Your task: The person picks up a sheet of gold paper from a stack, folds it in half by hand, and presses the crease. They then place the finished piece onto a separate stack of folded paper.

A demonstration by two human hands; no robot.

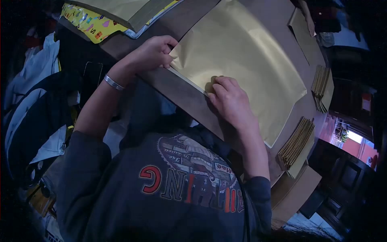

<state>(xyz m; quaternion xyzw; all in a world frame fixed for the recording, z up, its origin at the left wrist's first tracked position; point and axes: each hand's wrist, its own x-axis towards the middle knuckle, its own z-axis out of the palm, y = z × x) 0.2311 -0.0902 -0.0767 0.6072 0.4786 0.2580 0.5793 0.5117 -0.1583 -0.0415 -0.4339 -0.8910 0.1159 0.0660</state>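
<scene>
A large sheet of gold-coloured paper [242, 52] lies across the table in front of me, its near edge along the table's edge. At the sheet's left corner my left hand [155, 52] is closed, pinching the paper, which creases there. My right hand [229, 97] rests on the near edge with its fingers bent and pressed together on the paper. What the right fingertips grip, if anything beyond that edge, is hidden under the hand.
On the right of the table [177, 86] stand two bundles of folded brown paper [298, 145], [321, 86]. A cardboard box [296, 193] is below them. At upper left, a stack of sheets [117, 10] lies on yellow patterned packaging [90, 24]. Another person's hand [310, 26] holds paper at upper right.
</scene>
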